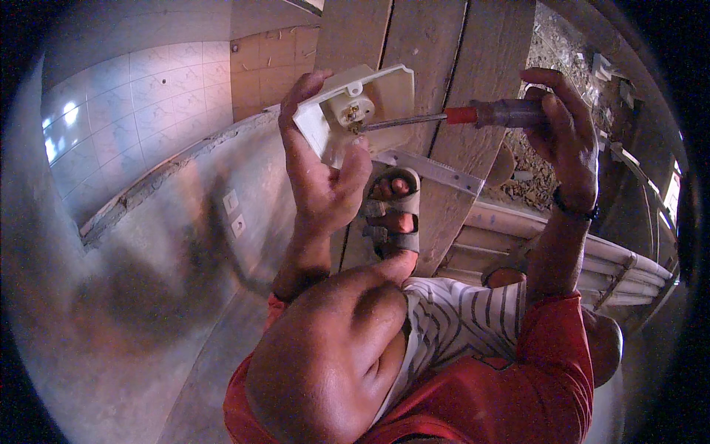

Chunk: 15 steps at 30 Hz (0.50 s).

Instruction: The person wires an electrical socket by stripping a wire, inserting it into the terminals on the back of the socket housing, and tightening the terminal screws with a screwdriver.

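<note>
Left hand [322, 174] is raised in front of the chest, fingers and thumb closed around the edges of a white rectangular plastic electrical fitting with a round socket insert [355, 111], back side facing the camera. Right hand [566, 126] is curled shut on the translucent handle of a screwdriver with a red collar and thin steel shaft [473, 115]; the shaft runs level to the left, tip touching the metal terminal in the fitting's round insert.

Handling, judged: the fitting looks light, stiff and thin-walled, probably brittle at the corners, smooth enough to slip. Best held by the rim on opposite edges, as now, fingers out of the tip's path. The screwdriver is rigid and light; the grip is on its handle well behind the collar.

Containers: none in view; the fitting's hollow back holds only the insert and its terminals, no loose screws that I can see.

Around: wooden planks [444, 66] behind the hands, a sandalled foot [396, 211] below them, a grey plastered wall [148, 244] with two small white wall plates [234, 213], and white wall tiles [148, 96] upper left.
</note>
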Available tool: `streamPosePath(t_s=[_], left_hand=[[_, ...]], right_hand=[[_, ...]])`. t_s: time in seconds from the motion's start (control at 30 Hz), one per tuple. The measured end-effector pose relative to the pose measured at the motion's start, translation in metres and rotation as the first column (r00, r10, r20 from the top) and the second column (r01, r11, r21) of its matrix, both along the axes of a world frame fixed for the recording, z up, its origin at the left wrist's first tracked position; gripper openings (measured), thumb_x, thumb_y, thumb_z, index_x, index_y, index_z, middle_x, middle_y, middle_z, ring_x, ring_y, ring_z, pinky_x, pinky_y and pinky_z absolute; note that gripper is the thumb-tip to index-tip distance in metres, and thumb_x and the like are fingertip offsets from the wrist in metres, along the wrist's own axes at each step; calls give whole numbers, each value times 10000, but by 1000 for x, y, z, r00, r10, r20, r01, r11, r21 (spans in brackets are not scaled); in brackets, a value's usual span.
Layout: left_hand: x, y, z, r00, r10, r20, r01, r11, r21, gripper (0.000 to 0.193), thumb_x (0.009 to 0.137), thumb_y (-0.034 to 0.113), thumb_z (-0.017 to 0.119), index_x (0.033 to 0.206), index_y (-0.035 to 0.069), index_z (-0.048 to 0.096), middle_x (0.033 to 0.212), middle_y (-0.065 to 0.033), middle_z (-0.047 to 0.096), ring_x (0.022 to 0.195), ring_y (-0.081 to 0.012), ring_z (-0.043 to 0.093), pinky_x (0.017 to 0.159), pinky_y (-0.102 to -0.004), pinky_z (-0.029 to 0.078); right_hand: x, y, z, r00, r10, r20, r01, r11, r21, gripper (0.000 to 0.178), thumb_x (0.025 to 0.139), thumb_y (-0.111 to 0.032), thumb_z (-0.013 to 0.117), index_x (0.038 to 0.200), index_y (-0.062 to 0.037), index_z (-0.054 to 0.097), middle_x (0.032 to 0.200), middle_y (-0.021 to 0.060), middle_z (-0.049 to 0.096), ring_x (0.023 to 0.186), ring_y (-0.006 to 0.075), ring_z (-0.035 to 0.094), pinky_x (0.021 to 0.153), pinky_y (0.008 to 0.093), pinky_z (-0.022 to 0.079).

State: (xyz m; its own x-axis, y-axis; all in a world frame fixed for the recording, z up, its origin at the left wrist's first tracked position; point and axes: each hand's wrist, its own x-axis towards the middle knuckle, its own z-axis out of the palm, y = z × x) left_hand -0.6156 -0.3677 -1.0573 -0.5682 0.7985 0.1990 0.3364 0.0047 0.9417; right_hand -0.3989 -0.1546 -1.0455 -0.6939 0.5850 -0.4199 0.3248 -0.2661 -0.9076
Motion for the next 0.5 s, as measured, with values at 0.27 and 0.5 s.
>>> streamPosePath(t_s=[0.27,0.5], left_hand=[[2,-1,1,998,49,26,-49,999,-8,665,754,14,570,1356,-37,293,1346,-174,390,1256,-274,393,1070,-392,306],[8,0,-2,999,47,25,-45,998,-52,663,759,7,560,1362,-34,289,1345,-176,388,1261,-277,390,1073,-398,305]], right_hand=[[-7,-15,-23,971,-36,-235,72,987,147,478,926,-359,527,1254,-11,508,877,25,577,572,49,450,484,209,343],[-7,-8,-7,994,-55,-92,57,998,26,557,897,-369,569,1295,7,466,887,39,582,626,62,475,506,230,368]])
